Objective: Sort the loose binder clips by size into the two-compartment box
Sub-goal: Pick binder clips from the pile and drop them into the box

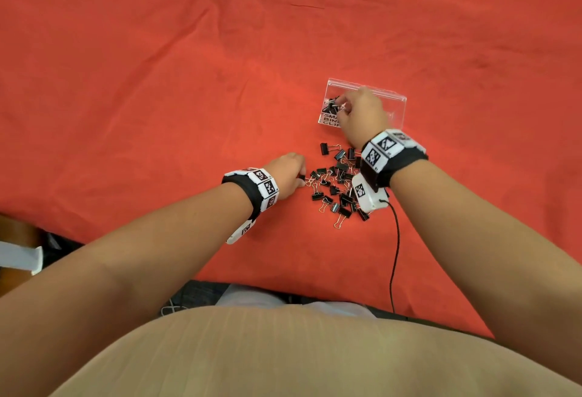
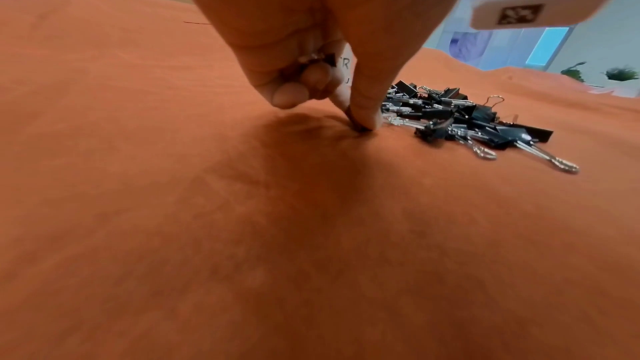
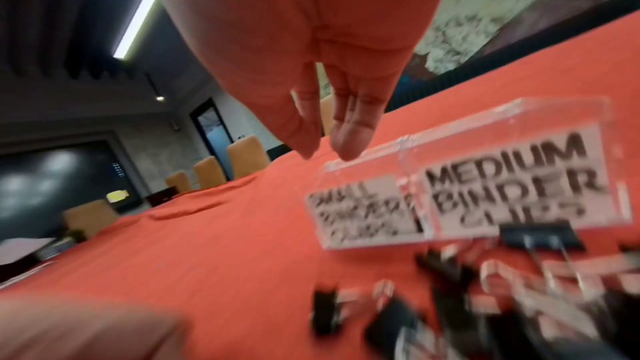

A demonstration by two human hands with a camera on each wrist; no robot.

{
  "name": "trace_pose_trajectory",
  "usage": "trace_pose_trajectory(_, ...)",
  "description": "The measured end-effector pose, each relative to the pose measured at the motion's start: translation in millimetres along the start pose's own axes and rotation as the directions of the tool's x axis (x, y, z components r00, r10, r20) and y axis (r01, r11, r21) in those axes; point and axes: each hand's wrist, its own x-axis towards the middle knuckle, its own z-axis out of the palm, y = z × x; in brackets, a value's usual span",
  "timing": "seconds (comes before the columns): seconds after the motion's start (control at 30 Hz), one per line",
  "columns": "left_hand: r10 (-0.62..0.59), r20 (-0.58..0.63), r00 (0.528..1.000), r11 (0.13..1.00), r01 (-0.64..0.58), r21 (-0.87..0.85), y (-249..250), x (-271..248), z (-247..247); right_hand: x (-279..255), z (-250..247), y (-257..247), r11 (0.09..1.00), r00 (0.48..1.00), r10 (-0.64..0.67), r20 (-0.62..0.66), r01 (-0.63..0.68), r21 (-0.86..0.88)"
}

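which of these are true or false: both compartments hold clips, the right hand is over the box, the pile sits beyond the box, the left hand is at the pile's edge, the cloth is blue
1. Both compartments of the clear box hold clips: false; clips show only in the small binder clips compartment.
2. The right hand is over the box: true.
3. The pile of binder clips lies beyond the box: false; it lies nearer the person.
4. The left hand is at the pile's edge: true.
5. The cloth is blue: false; it is red.
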Motion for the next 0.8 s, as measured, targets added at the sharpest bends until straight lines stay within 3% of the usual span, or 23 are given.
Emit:
trace_pose_trajectory(0.13,0.014,-0.011,1.000,1.000,-0.014,-0.008,2.7,1.9,-1.3,-38.9,31.4,5.0,0.992,0.949,-0.067,0.307,0.096,-0.078)
trace_pose_trajectory(0.23,-0.004,-0.023,1.000,0.999,0.003,-0.035,5.2,5.1,-5.3,-55.0,50.2,17.9,0.984,0.918,-0.048,0.394,0.112,-0.139)
trace_pose_trajectory(0.43,-0.003,-0.030,1.000,0.999,0.001,-0.049,16.9,15.4,-37.4,-62.2,61.3,26.6,0.996,0.943,-0.054,0.329,0.073,-0.048)
trace_pose_trajectory(0.63,0.076,-0.108,0.991,0.991,-0.087,-0.105,48.9,32.8,-81.2,-64.1,56.1,29.2,0.977,0.971,0.063,0.233,-0.108,0.185)
trace_pose_trajectory(0.8,0.033,-0.268,0.963,0.985,-0.076,-0.152,75.0,67.1,-96.7,-63.9,36.8,37.5,0.789,0.939,0.276,0.204,-0.342,0.511)
